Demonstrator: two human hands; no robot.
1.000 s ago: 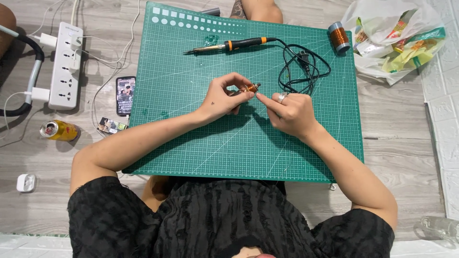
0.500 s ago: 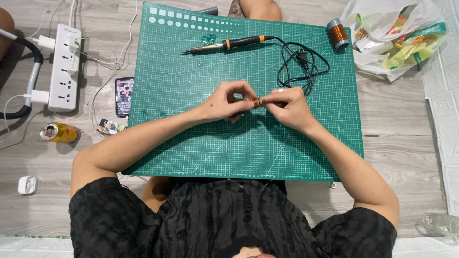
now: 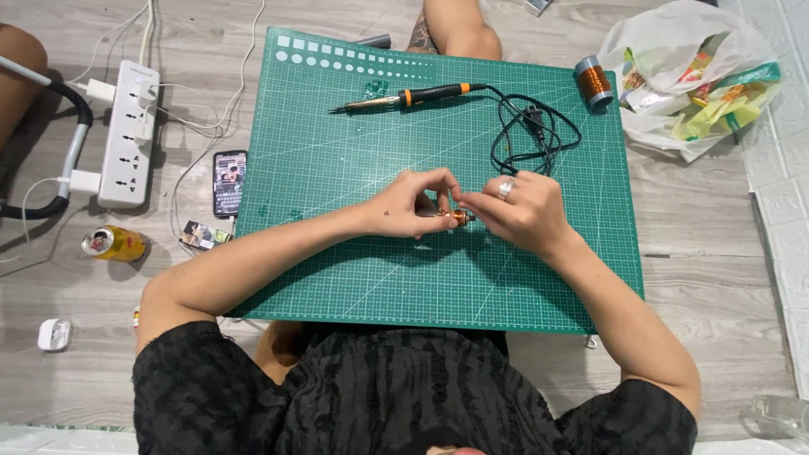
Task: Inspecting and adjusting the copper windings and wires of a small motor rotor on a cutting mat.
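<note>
Both hands meet over the middle of the green cutting mat (image 3: pixel 354 244), which lies on a grey wood-look floor (image 3: pixel 708 253) and serves here as the landmark. The left hand (image 3: pixel 413 205) and the right hand (image 3: pixel 518 211) each pinch one end of a small copper-coloured coil (image 3: pixel 459 216), so both grips are closed on it, fingertips close together; the coil sits just above the mat's centre, between the two hands. A ring shows on a finger of the right hand. On the mat's far part lies a soldering iron (image 3: pixel 413 95) with a black and orange handle, its black cord (image 3: pixel 535 131) looped in a tangle just beyond the right hand. At the mat's far right corner stands a spool of copper wire (image 3: pixel 594 82) with grey ends. Off the mat past that corner sits a white plastic bag (image 3: pixel 683 72) holding crumpled yellow and green wrappers. Left of the mat lie a phone (image 3: pixel 229 183) with its screen lit, a small flat rectangular packet (image 3: pixel 202 235) with dark printing just nearer than the phone, and a yellow drink can (image 3: pixel 115 243) on its side with a red and green label. Farther left is a white power strip (image 3: pixel 126 135) with plugs in it, and near the mat's near left corner, well apart, a small white case (image 3: pixel 55 334).
</note>
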